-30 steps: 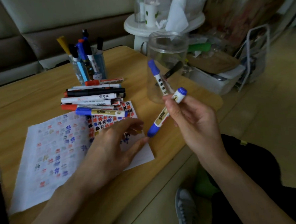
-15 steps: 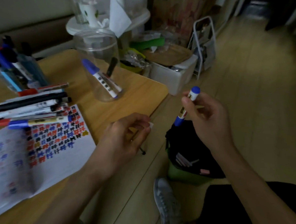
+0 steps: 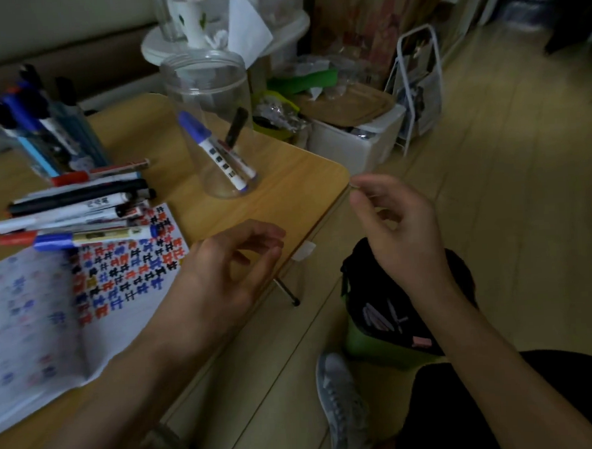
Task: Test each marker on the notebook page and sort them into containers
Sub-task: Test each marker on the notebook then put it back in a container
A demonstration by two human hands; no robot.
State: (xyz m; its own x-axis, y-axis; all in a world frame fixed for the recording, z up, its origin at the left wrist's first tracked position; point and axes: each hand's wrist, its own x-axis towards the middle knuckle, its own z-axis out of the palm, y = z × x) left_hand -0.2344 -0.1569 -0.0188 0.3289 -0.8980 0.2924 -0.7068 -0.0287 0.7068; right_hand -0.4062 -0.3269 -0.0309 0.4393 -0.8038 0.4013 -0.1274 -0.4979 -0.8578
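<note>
Two hands, loosely curled and empty: left hand over the table edge beside the notebook page, right hand above the black-lined bin; marker pile beyond the left hand, clear jar holding two markers farther back

One view only, head-worn, wide-angle. It looks forward and down over the person's own forearms, turned toward the right corner of the wooden table and the floor past it. Left hand and right hand sit close, mid-frame. The table is near and fills the left half; the clear jar stands a little farther off. A white box lies farther back, toward the top. Straight lines bow toward the edges; the lower left is blurred.
</note>
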